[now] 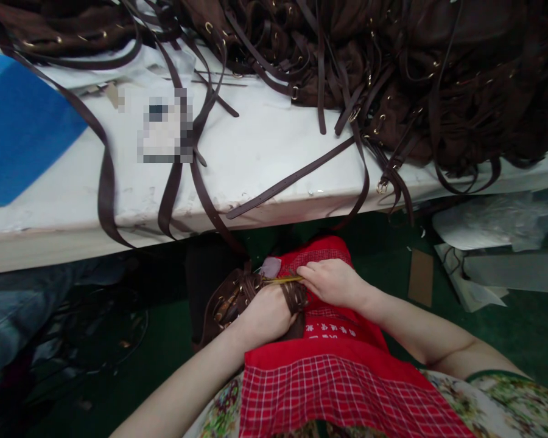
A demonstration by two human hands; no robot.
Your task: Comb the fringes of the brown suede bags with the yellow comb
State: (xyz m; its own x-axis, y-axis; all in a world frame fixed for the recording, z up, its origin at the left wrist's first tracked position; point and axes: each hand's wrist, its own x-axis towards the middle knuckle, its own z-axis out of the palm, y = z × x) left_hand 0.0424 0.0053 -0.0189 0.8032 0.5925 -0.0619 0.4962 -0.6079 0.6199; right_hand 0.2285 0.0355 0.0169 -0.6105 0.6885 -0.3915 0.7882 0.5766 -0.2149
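Observation:
A dark brown bag (223, 301) with metal eyelets rests on my lap, over the red apron (329, 252). My left hand (269, 310) is closed on the bag's bunched brown straps (296, 297). Just to its right, my right hand (329, 281) pinches the end of a thin yellow strip (281, 280), which runs left across the top of the bag. What exactly the strip is cannot be made out. A pale tag (270, 267) lies beside the bag's top. My fingertips are partly hidden.
Ahead stands a white table (265, 152) with a heap of brown bags (338, 61). Several straps (107, 182) hang over its front edge. A blue bin (22, 128) sits at the left. Clear plastic wrapping (497, 219) and cardboard (421, 278) lie low at the right.

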